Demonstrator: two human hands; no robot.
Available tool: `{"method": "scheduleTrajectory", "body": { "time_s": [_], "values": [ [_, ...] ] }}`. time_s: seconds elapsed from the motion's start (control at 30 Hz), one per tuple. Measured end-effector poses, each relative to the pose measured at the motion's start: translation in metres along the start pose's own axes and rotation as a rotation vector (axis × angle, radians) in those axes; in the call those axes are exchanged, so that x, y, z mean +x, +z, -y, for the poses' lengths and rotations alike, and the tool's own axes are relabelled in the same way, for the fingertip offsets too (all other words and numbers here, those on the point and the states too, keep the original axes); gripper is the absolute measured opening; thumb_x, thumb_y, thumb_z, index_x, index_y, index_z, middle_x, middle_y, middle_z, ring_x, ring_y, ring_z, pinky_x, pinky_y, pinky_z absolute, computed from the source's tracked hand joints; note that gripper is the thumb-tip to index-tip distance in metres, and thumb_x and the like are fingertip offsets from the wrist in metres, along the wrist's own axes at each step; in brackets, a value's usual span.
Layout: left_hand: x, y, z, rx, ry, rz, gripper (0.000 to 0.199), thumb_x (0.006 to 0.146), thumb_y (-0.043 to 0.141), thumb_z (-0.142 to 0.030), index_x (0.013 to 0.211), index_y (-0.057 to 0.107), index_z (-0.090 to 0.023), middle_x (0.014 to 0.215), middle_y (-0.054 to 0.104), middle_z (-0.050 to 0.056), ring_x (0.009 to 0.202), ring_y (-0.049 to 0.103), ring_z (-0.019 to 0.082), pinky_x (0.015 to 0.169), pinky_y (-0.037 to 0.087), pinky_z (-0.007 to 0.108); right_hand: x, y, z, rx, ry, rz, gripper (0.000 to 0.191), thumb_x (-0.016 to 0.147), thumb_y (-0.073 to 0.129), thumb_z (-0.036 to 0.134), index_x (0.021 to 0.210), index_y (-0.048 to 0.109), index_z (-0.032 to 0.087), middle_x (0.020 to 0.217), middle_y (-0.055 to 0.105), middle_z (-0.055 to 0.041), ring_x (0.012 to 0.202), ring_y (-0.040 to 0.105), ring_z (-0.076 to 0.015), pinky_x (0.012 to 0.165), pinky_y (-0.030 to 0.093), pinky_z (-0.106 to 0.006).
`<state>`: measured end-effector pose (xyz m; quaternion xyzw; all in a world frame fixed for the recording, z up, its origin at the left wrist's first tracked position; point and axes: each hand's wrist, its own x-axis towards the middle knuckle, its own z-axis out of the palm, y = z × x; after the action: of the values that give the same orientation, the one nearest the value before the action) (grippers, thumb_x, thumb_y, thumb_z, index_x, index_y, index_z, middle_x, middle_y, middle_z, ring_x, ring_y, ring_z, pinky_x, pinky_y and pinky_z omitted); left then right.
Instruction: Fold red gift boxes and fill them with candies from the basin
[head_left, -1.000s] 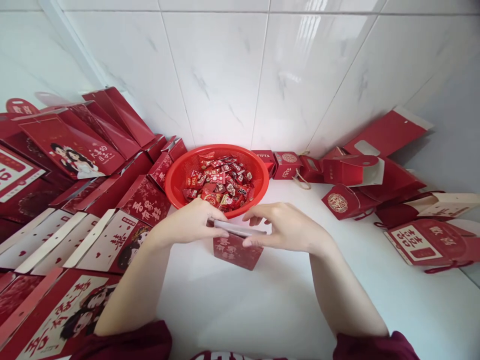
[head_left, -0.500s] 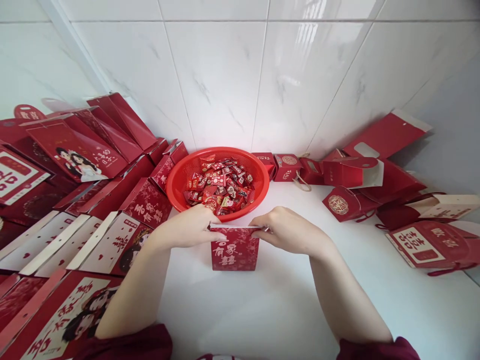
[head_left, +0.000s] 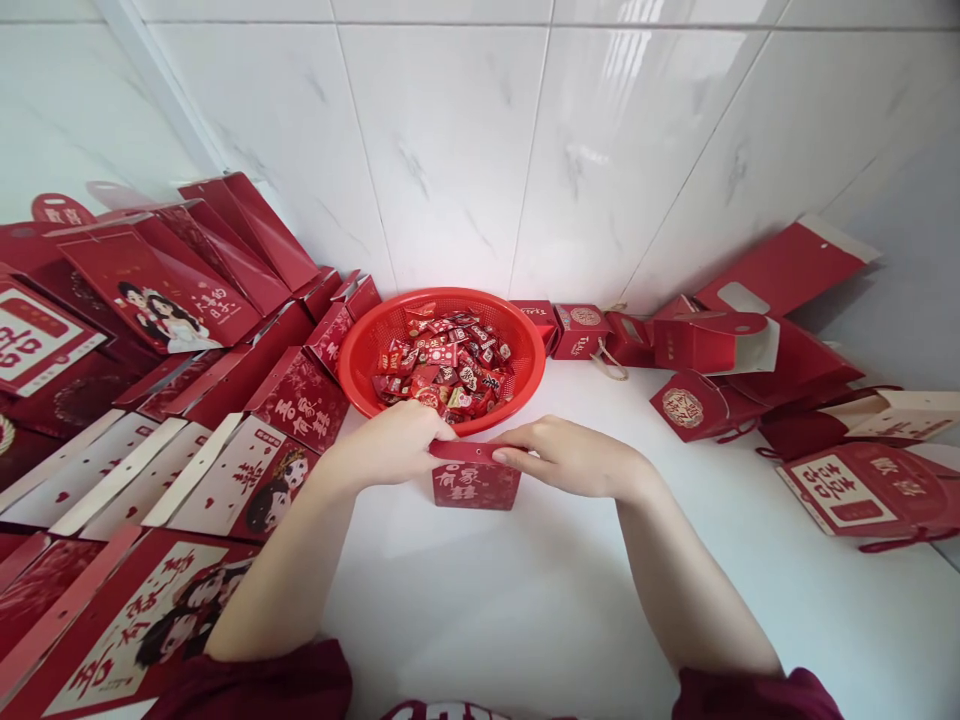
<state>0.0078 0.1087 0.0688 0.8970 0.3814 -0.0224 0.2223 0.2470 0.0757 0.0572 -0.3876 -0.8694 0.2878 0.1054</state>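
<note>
A small red gift box [head_left: 475,488] with white characters stands on the white table in front of me. Its top flap is folded over towards me, showing a small hole. My left hand [head_left: 401,445] pinches the flap's left end, the fingertips partly behind it. At the right end my right hand [head_left: 566,455] grips the same flap, thumb in front and fingers along the top. Just beyond the box sits a red plastic basket [head_left: 531,375], holding a heap of red-wrapped candies [head_left: 450,365].
Many red and white gift boxes [head_left: 300,400] stand in rows at the left. Along the tiled wall [head_left: 450,150] are several small red boxes [head_left: 579,333]. More boxes lie at the right, one with a white label [head_left: 840,490] nearest me.
The box's top edge has gone from upright and narrow to a flap folded over towards me. Both hands stay on it, and my right fingers have moved inward along the top.
</note>
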Motion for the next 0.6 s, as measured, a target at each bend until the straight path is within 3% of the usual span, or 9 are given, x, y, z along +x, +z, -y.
{"method": "scheduleTrajectory", "body": {
  "time_s": [0.2, 0.3, 0.47, 0.6],
  "values": [
    [-0.011, -0.01, -0.004, 0.017, 0.035, 0.017, 0.013, 0.085, 0.061, -0.028, 0.08, 0.069, -0.019, 0.076, 0.069, 0.0, 0.069, 0.061, 0.016, 0.063, 0.038, 0.024, 0.006, 0.007, 0.003, -0.094, -0.007, -0.062, 0.033, 0.1, 0.042, 0.024, 0.075, 0.062, 0.019, 0.065, 0.057, 0.0018, 0.055, 0.046, -0.0116, 0.057, 0.032, -0.026],
    [-0.008, -0.006, -0.012, 0.045, 0.058, -0.108, 0.018, 0.092, 0.056, -0.03, 0.095, 0.072, -0.023, 0.093, 0.072, 0.001, 0.088, 0.063, 0.018, 0.077, 0.042, 0.027, 0.01, 0.014, 0.006, -0.155, -0.034, -0.095, 0.03, 0.099, 0.044, 0.021, 0.079, 0.066, 0.02, 0.07, 0.064, 0.0003, 0.059, 0.051, -0.0128, 0.058, 0.03, -0.026],
    [0.0, 0.008, -0.03, 0.195, 0.139, -0.258, 0.019, 0.094, 0.053, -0.02, 0.085, 0.07, -0.018, 0.093, 0.066, 0.004, 0.095, 0.058, 0.02, 0.092, 0.04, 0.033, 0.008, 0.015, 0.009, -0.165, -0.025, -0.125, 0.029, 0.098, 0.046, 0.023, 0.081, 0.07, 0.02, 0.078, 0.07, -0.0014, 0.062, 0.056, -0.0138, 0.059, 0.034, -0.026],
    [-0.018, -0.008, -0.038, 0.177, 0.062, -0.273, 0.024, 0.098, 0.044, -0.021, 0.087, 0.066, -0.018, 0.094, 0.066, 0.003, 0.088, 0.06, 0.017, 0.079, 0.043, 0.028, -0.009, -0.002, 0.011, -0.001, -0.034, -0.157, 0.027, 0.1, 0.047, 0.032, 0.097, 0.073, 0.024, 0.089, 0.074, -0.0009, 0.07, 0.063, -0.0151, 0.067, 0.044, -0.027]
  ]
}}
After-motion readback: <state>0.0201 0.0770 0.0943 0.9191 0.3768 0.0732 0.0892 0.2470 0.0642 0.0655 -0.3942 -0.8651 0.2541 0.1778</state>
